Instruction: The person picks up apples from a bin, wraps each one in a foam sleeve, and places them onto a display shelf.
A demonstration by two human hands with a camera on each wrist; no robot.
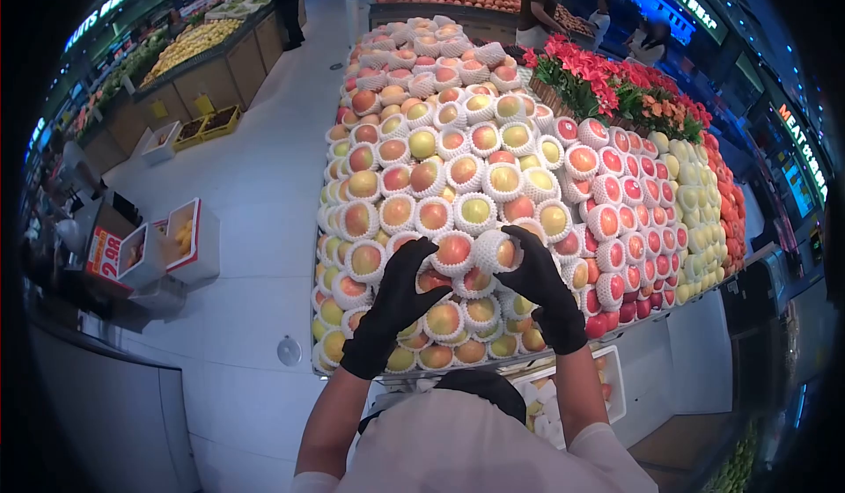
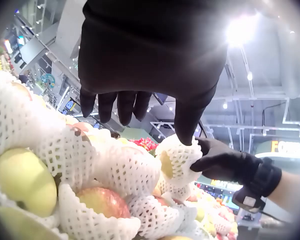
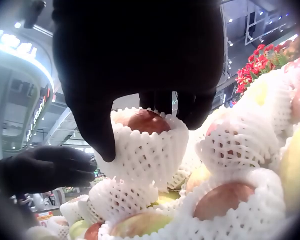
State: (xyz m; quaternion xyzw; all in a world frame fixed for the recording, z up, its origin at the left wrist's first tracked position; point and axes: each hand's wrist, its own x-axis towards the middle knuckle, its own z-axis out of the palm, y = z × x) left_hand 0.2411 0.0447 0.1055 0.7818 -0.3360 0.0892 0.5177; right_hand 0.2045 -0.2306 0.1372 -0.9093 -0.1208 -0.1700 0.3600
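Note:
My right hand (image 1: 539, 280), in a black glove, grips an apple (image 3: 149, 142) wrapped in a white foam net, thumb on one side and fingers on the other. The apple's red top shows above the net's rim in the right wrist view. My left hand (image 1: 400, 292), gloved alike, hovers over the front of the heap with thumb and fingers spread and nothing between them. Below it lie netted apples (image 1: 442, 319). In the left wrist view its thumb (image 2: 189, 120) overlaps the netted apple (image 2: 177, 160) in my right hand.
Rows of netted apples (image 1: 463, 171) slope up ahead, with redder apples (image 1: 630, 190) and pale yellow fruit (image 1: 695, 176) to the right. Red flowers (image 1: 585, 75) stand behind. A white box (image 1: 616, 378) with fruit sits below the stand's front edge. People stand at the back.

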